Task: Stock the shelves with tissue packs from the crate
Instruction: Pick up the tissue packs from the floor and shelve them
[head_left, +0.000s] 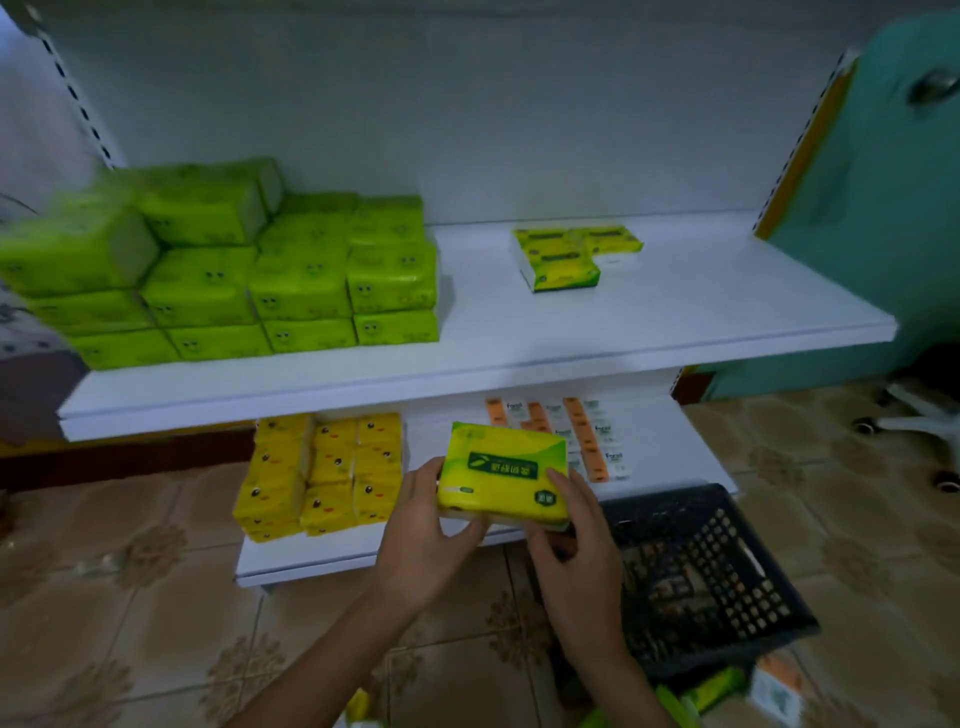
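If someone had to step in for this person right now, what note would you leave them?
Left hand and right hand both grip one yellow-green pack, held before the lower shelf.
Done: green packs stacked left on the upper shelf, a few matching packs further right; yellow packs and orange-and-white packs below.
Left: shelve the held pack, probably beside its matches. The black crate sits on the floor at right; loose packs lie near it.

crate (711, 566) right of hands, before shelves (675, 306)
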